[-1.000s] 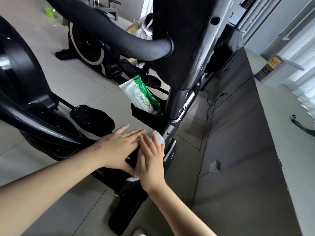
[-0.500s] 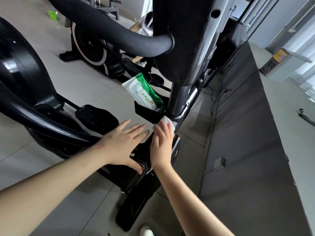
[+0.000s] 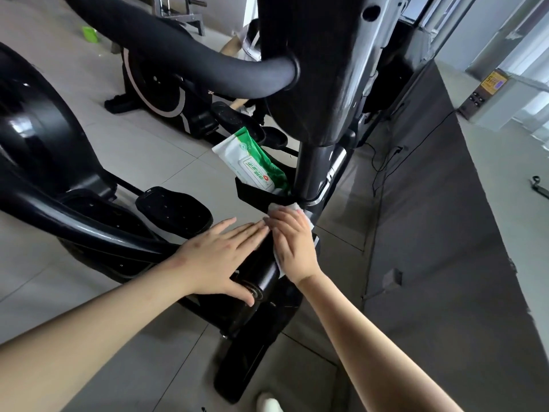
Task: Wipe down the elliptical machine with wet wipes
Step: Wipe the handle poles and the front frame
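Note:
The black elliptical machine (image 3: 312, 69) fills the view, its upright column rising in front of me. My right hand (image 3: 294, 245) presses a white wet wipe (image 3: 285, 208) flat against the lower column, just under a small black tray (image 3: 252, 194). A green and white pack of wet wipes (image 3: 252, 165) stands in that tray. My left hand (image 3: 219, 257) lies flat, fingers spread, on the black housing beside the right hand and holds nothing.
A black pedal (image 3: 175, 209) lies left of my hands. A second exercise machine (image 3: 160, 84) stands behind on the grey tiled floor. A dark mat (image 3: 430, 218) with cables runs along the right. My white shoe tip (image 3: 269, 404) shows at the bottom.
My right hand slid the wipe up the column toward the tray, then back down a little. The left hand stayed on the housing.

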